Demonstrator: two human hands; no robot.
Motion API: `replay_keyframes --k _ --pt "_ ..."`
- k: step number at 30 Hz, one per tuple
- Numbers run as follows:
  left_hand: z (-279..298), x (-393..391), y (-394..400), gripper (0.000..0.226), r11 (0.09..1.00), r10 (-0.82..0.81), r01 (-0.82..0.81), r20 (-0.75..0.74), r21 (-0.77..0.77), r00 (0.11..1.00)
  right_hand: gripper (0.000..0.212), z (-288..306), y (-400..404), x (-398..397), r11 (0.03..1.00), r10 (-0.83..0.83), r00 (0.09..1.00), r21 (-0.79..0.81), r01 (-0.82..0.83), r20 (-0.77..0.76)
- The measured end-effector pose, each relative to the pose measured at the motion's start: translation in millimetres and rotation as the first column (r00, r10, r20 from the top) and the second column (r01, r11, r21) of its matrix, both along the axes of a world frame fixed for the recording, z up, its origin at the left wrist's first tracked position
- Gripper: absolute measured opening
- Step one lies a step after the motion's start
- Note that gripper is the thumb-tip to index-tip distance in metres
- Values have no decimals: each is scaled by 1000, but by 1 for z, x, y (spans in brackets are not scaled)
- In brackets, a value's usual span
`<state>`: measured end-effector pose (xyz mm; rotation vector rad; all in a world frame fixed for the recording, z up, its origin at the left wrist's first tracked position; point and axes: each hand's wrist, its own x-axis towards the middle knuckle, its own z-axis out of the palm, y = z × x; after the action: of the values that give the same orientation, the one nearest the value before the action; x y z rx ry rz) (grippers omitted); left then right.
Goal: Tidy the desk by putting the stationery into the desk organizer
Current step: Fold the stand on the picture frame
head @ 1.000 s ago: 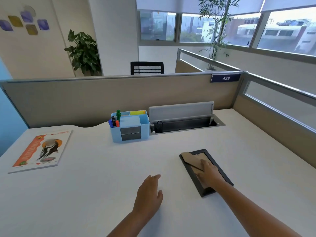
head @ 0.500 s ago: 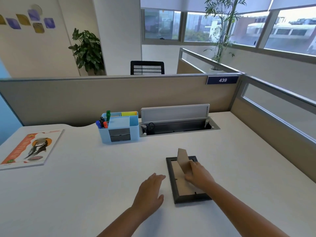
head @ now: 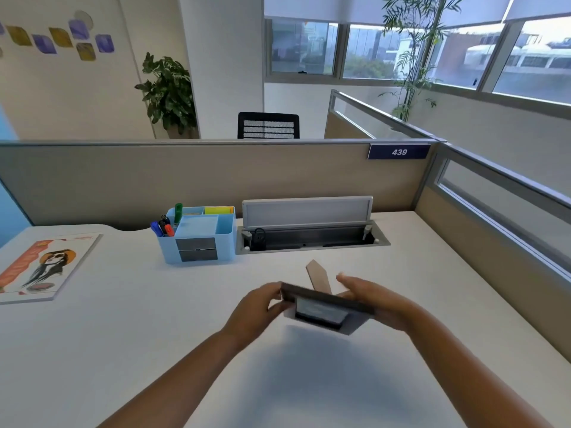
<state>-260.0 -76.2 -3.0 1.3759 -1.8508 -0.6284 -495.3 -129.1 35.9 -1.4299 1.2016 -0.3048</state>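
A dark picture frame [head: 324,307] is lifted off the white desk [head: 123,335], tilted with its glass side toward me. Its brown cardboard stand [head: 318,276] sticks up behind it. My left hand [head: 256,307] grips the frame's left edge and my right hand [head: 370,298] holds its right edge. The light blue desk organizer [head: 197,239] stands at the back of the desk, well beyond the frame. It holds green, blue, black and orange markers [head: 165,225] in its left compartment and yellow sticky notes [head: 218,210] at the back.
An open cable tray with a raised lid [head: 309,230] lies right of the organizer. A book with an orange cover [head: 43,267] lies at the desk's left. Beige partitions [head: 185,180] wall the back and right sides.
The frame lay back-up on the desk under my right hand. Both hands have now taken its edges and raised it, turning its front toward me. The view has shifted slightly.
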Motion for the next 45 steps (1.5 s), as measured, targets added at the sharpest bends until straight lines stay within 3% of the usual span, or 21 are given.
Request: replay_keyframes --k 2,4,8,12,14,16,22,28,36,40,45 --pt "8 -4 -10 14 997 28 -19 -112 72 993 89 2 -4 -21 987 -9 954 153 -38 298" --pt "11 -10 -21 12 991 60 -33 -208 129 976 105 -5 -7 -36 979 -6 876 183 -94 481" --pt "8 -21 -42 13 981 105 -56 -273 183 956 112 -20 -7 -47 982 -14 783 155 -105 621" --pt "2 -33 -68 14 973 143 -102 -195 209 970 94 -30 -13 -41 998 -38 900 -29 56 435" --pt "-2 -40 -81 14 974 127 -99 -133 203 983 58 -46 -26 -37 971 -192 915 -65 228 354" --pt "-5 -49 -91 13 976 107 -84 -105 199 989 25 -58 -37 -35 917 -352 869 -57 395 348" --pt "-12 -76 -128 22 956 177 -131 -156 263 972 20 -66 -71 -41 840 -510 786 5 542 349" --pt "-19 -98 -150 50 916 33 98 -316 390 948 22 -70 -103 -62 799 -583 753 50 599 304" --pt "-21 -108 -172 60 859 -30 216 -374 465 927 30 -71 -121 -77 796 -594 750 77 601 290" --pt "-20 -109 -174 63 838 -52 234 -354 493 934 33 -74 -125 -82 806 -586 757 108 583 287" --pt "-31 -94 -157 62 862 -32 119 -182 492 983 41 -80 -115 -83 801 -588 779 25 598 217"
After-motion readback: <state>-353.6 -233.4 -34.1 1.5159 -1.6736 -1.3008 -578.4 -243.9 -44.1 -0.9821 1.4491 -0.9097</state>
